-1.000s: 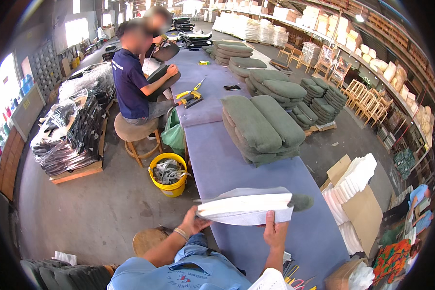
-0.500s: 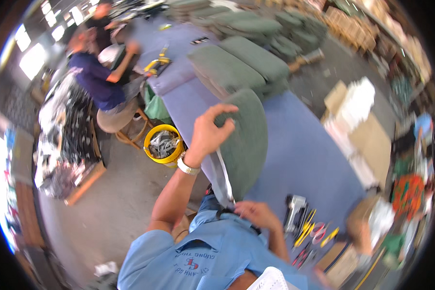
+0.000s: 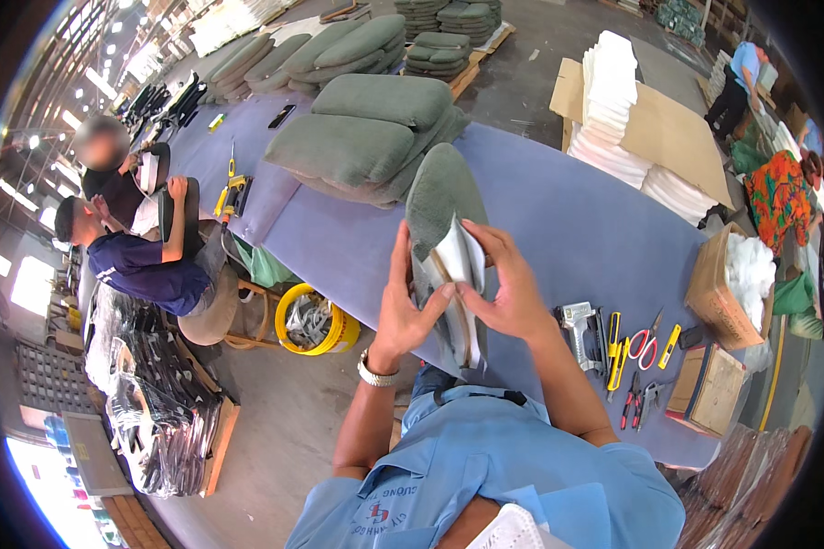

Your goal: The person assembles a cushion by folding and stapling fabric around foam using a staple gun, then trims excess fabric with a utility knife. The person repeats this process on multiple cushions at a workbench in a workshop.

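A green fabric cushion (image 3: 442, 197) stands on its edge in front of me, above the table. Its near side gapes in a long slit, where a white lining or filling (image 3: 456, 256) shows. My left hand (image 3: 407, 306) is closed round the left side, thumb on the slit's edge. From the right, my right hand (image 3: 511, 288) grips the other edge, its fingers bent over the white material and its thumb close to the left one. What lies deep inside the slit is hidden.
Beyond the cushion, several green cushions (image 3: 348, 142) lie piled on the blue-covered table (image 3: 558, 215). To the right are a staple gun (image 3: 579, 334), scissors (image 3: 648, 348), cutters and pliers (image 3: 630, 403). A yellow bucket (image 3: 343, 331) stands at left; two people work at the far left.
My left hand, spread over the cushion before, has come down and closed on its left side. My right hand has risen from the slit's near end to its right edge. The view has shifted.
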A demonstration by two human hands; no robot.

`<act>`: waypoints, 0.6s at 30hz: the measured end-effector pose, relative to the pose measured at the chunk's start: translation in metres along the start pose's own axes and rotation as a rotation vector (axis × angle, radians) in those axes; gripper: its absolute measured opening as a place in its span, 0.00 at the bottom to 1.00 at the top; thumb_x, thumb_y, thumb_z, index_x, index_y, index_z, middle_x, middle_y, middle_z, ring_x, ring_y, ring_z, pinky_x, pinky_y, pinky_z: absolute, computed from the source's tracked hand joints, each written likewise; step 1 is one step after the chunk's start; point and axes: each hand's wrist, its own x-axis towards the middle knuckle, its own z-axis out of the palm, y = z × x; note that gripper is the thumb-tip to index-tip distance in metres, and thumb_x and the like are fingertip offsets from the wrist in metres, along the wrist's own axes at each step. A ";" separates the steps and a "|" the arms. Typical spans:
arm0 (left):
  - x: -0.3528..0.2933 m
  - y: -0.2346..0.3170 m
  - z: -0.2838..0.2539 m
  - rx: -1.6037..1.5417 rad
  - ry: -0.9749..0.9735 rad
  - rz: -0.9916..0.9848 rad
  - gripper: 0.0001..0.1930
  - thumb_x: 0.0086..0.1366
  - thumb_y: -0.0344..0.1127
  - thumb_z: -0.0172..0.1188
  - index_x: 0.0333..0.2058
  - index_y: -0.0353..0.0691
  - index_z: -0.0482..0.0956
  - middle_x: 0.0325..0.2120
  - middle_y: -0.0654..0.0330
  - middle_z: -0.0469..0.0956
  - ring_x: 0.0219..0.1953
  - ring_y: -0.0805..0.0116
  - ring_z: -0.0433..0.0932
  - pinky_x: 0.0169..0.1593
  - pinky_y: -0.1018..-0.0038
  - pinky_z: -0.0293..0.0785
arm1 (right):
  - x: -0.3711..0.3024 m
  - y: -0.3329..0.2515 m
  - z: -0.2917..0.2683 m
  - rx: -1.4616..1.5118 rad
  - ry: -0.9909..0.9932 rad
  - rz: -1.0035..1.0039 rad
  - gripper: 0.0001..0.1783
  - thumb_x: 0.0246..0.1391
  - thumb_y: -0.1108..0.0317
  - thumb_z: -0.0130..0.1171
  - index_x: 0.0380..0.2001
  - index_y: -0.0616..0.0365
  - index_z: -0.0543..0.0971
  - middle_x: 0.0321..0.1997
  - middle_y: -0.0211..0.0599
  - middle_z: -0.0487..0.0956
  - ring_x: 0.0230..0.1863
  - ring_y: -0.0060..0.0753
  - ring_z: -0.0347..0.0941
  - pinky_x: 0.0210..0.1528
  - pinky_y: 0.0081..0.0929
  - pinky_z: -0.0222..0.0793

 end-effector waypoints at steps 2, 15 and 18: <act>-0.012 -0.015 0.002 0.062 0.004 -0.045 0.42 0.66 0.26 0.58 0.76 0.34 0.48 0.70 0.42 0.65 0.70 0.52 0.68 0.71 0.64 0.61 | -0.001 -0.001 -0.004 0.017 0.033 0.006 0.36 0.52 0.74 0.67 0.66 0.56 0.71 0.59 0.46 0.74 0.52 0.47 0.78 0.53 0.35 0.78; -0.010 0.008 0.027 0.138 -0.032 -0.186 0.31 0.66 0.23 0.46 0.69 0.35 0.67 0.58 0.40 0.78 0.58 0.47 0.81 0.59 0.65 0.75 | 0.028 0.012 -0.030 -0.288 0.214 -0.367 0.24 0.43 0.80 0.75 0.46 0.51 0.88 0.58 0.41 0.80 0.38 0.30 0.79 0.34 0.25 0.75; -0.020 0.000 0.029 0.107 -0.022 -0.144 0.30 0.67 0.25 0.47 0.69 0.36 0.67 0.58 0.40 0.78 0.53 0.49 0.83 0.56 0.66 0.76 | 0.035 0.009 -0.026 -0.274 0.236 -0.493 0.17 0.45 0.76 0.77 0.41 0.49 0.89 0.55 0.39 0.83 0.39 0.35 0.80 0.35 0.28 0.77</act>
